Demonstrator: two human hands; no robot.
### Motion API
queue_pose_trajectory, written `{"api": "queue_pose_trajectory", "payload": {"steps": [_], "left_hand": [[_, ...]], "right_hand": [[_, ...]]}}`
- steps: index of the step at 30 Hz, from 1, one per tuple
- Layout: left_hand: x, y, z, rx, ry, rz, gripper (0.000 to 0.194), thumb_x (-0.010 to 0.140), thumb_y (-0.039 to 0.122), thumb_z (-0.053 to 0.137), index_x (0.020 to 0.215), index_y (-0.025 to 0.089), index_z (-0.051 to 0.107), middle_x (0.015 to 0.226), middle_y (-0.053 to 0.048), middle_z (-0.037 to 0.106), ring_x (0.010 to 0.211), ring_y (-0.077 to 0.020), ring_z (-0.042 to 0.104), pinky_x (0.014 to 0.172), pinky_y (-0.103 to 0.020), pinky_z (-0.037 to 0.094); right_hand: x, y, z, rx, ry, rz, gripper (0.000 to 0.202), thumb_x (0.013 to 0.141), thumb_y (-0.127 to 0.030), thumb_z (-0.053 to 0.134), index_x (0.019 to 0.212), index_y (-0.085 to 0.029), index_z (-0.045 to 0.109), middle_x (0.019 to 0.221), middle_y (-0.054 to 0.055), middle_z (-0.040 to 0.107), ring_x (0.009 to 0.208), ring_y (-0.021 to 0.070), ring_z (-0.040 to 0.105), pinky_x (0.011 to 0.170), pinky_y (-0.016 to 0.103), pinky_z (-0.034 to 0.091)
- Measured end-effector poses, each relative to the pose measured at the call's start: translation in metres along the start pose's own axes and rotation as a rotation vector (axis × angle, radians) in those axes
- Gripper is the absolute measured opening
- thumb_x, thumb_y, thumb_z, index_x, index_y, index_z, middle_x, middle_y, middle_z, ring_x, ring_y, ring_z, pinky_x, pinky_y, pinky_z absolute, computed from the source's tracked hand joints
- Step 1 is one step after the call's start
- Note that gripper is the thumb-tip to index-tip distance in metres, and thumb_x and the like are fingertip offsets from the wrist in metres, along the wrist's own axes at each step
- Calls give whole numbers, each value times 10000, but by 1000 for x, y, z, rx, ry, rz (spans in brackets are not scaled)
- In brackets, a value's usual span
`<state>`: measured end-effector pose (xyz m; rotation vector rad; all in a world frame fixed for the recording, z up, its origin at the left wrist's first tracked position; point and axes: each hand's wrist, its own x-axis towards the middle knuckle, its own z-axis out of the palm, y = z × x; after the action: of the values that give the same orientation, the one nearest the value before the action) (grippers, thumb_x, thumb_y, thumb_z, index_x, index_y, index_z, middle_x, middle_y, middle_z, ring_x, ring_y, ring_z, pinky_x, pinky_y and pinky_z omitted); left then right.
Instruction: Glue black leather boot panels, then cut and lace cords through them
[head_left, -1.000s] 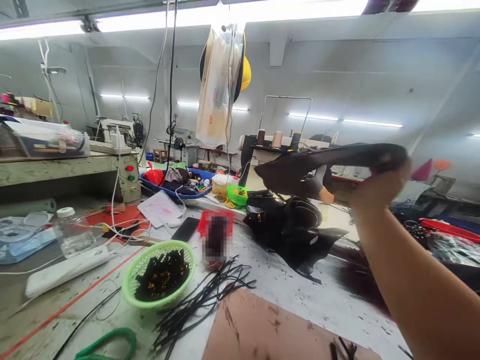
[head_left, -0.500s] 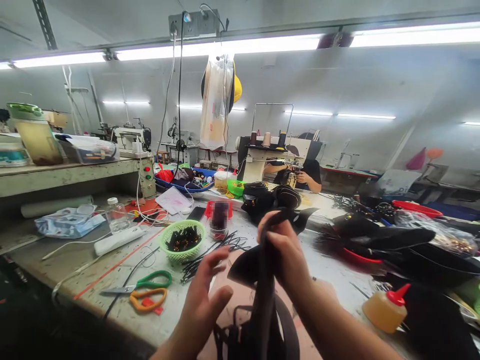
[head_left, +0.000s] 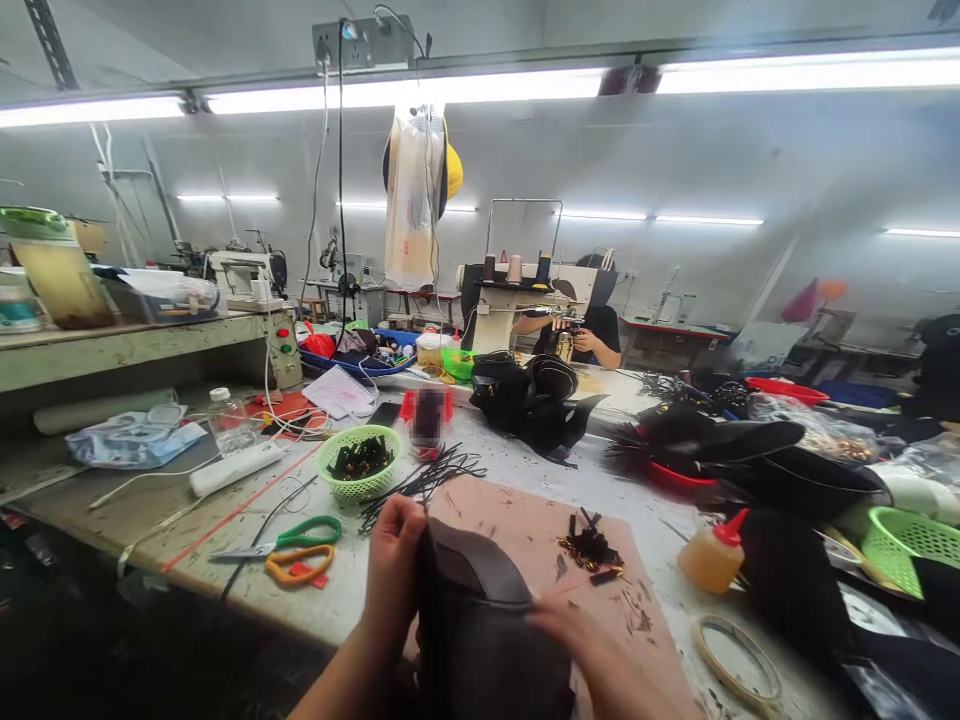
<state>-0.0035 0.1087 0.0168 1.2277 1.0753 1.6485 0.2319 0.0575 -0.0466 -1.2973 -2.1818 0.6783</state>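
A black bag (head_left: 495, 650) with a curved flap-like top and a seam across it is held upright in front of me. My left hand (head_left: 396, 550) is closed on its upper left edge, thumb and fingers pinching the material. Blurred by motion, my right hand (head_left: 577, 640) has its fingers stretched out against the bag's right top corner; its thumb is hidden. Under the bag lies a pinkish board (head_left: 517, 500). On that board, right of the bag, is a small pile of black tabs with gold-coloured metal bits (head_left: 591, 545).
Scissors (head_left: 289, 550) and a green basket of black pieces (head_left: 360, 465) are at the left. A glue bottle (head_left: 714, 555), a tape roll (head_left: 736, 660) and black bag parts (head_left: 757, 460) lie right. Beyond, a person (head_left: 600, 335) works at a sewing machine (head_left: 495, 310).
The black piece has been turned and lowered, so its broad face shows. My left hand, open before, now grips its edge. My right hand has let go of the raised strap-like part and moved down.
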Motion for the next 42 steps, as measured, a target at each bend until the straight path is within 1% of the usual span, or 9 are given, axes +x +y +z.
{"api": "queue_pose_trajectory", "payload": {"steps": [4,9,16,23,27,32,36,39,42], "left_hand": [[2,-11,-19,155,47,28,432,645,641,474,595,215,426,530,53,393,495,-131,378,500,-255,344],[6,-9,-30,407,56,64,341,510,518,671,580,214,533,567,23,488,615,-197,455,610,-296,359],[0,5,-33,768,-208,20,271,683,458,575,787,209,605,832,-50,647,838,-270,564,777,-377,398],[-11,-4,-20,354,-284,-147,239,679,423,596,711,187,572,666,1,580,689,-202,535,666,-304,424],[-16,-8,-11,172,-247,-141,283,756,439,499,637,185,535,603,18,497,618,-158,470,608,-264,394],[-23,4,-6,54,-232,-100,284,770,439,392,615,206,438,592,24,425,559,-147,419,540,-264,382],[-18,24,-7,28,-468,-14,230,722,421,521,757,195,549,731,-13,528,701,-191,493,658,-292,404],[-10,24,-4,244,-651,49,183,712,384,556,705,201,550,722,-16,521,699,-197,471,654,-304,379],[-4,9,4,556,-660,85,169,622,282,649,573,205,507,634,5,482,671,-196,425,680,-327,342]], "right_hand": [[-25,17,25,-171,-171,2,568,697,-233,635,1207,-433,487,1324,30,462,1163,295,477,927,438,420],[-23,14,36,-169,90,308,557,675,-383,624,1205,-234,541,1247,154,526,1128,371,481,939,531,368],[1,12,53,762,300,594,610,711,-408,500,1258,-162,390,1227,159,509,1098,263,527,896,404,427],[35,-14,39,1315,130,483,606,559,-155,509,1158,-242,509,965,34,581,574,87,506,485,198,362],[54,-40,35,1158,-43,313,560,578,-142,543,1127,-252,544,759,-24,538,484,53,362,450,185,277],[65,-67,4,875,-115,-121,265,649,-205,589,913,-203,586,916,26,545,657,101,480,589,232,411],[63,-76,-45,627,-335,-428,148,758,-330,561,779,-184,577,815,37,590,719,136,535,674,272,449],[63,-74,-63,339,-330,-369,224,777,-393,556,696,-187,593,706,18,594,646,135,538,608,253,437],[65,-68,-58,15,-11,-79,194,755,-305,601,603,-187,577,603,-4,558,593,140,511,554,249,387]]}}
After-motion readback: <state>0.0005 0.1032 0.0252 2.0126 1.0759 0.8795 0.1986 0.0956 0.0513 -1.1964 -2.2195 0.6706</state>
